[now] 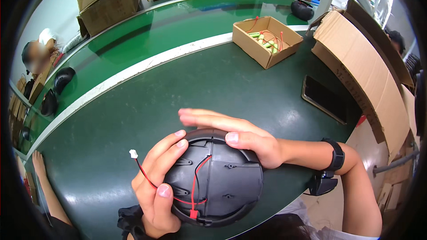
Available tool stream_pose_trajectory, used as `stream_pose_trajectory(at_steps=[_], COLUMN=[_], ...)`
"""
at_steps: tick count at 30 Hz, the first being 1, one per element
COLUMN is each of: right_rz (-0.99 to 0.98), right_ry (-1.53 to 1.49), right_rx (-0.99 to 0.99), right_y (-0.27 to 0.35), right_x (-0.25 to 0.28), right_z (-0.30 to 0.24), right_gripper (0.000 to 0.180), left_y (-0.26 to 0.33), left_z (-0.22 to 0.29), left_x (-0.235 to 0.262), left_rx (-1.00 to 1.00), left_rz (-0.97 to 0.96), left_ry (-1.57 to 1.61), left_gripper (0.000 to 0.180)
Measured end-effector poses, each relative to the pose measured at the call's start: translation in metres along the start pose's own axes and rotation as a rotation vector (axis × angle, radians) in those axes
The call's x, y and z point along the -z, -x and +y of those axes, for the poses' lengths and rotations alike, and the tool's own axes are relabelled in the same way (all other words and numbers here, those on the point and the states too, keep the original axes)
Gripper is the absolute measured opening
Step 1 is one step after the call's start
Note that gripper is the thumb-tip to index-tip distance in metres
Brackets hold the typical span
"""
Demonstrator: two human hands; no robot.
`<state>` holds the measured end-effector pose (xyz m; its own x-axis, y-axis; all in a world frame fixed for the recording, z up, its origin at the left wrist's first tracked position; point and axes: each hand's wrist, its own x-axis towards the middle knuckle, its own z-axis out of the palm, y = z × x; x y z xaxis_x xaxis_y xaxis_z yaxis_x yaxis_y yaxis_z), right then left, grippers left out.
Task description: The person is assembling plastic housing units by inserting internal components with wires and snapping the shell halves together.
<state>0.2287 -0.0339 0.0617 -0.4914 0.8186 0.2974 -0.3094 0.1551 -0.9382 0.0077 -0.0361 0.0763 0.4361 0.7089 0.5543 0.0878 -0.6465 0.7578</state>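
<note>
Beyond the hands, an open cardboard box (267, 41) of green cells with red wires sits on the green surface (178, 93). A dark tray (324, 98) lies to their right, beside a large cardboard flap (364, 75).

Dark green bench (147, 106) — on it an open cardboard box (267, 41), a black tray (324, 99).

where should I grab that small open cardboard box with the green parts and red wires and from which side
Take the small open cardboard box by its two long side walls, coming down from above. It sits flat on the green table with its top open, walls upright and bare. Keep fingers on the rims, since green cylindrical parts and red wires lie loose inside.
</note>
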Motion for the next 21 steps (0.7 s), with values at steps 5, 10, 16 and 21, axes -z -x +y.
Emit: stream_pose_trajectory(at_steps=[5,10,16,21], right_rz=[0.007,-0.003,0.229,0.320], right_ry=[0.623,0.450,0.482,0.495], right_rx=[0.101,0.167,0.148,0.131], right_y=[0.001,-0.004,0.003,0.004], right_x=[0.008,0.004,-0.001,-0.020], right_z=[-0.013,-0.009,-0.004,-0.002], right_gripper=[0.051,0.043,0.041,0.044], left_y=[-0.004,0.007,0.008,0.014], left_z=[-0.004,-0.010,0.000,-0.020], left_x=[-0.001,-0.009,-0.017,-0.010], left_rx=[0.000,0.119,0.262,-0.039], left_rz=[-0.013,0.145,0.167,0.179], left_ry=[0.015,0.220,0.212,0.041], left_gripper=[0.052,0.066,0.103,0.123])
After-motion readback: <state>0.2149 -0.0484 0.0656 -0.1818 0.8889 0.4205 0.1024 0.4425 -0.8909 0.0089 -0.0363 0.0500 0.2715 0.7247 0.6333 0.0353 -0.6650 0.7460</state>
